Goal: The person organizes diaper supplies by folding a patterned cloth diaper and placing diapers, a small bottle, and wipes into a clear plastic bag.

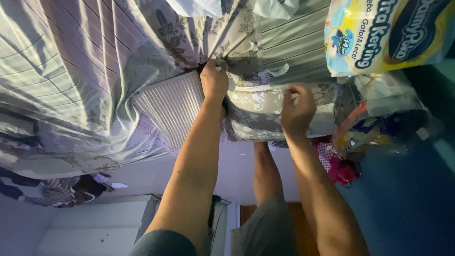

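The person is bent over the bed, working the grey floral-printed cotton sheet [265, 111] over the mattress corner. The left hand [214, 83] is clenched on a gathered fold of that sheet, just beside the bare white quilted mattress surface [170, 106]; the right hand [297, 109] has its fingers curled into the sheet's edge along the mattress side. By my reckoning the corner is mid-fit, and the next move calls for a firm pull over the exposed patch. A lilac striped bedcover [61, 61] lies bunched to the left. A large yellow-and-blue plastic pack [384, 33] is cut off at the top, and the bagged clutter [374, 128] below it is too dim to make out.
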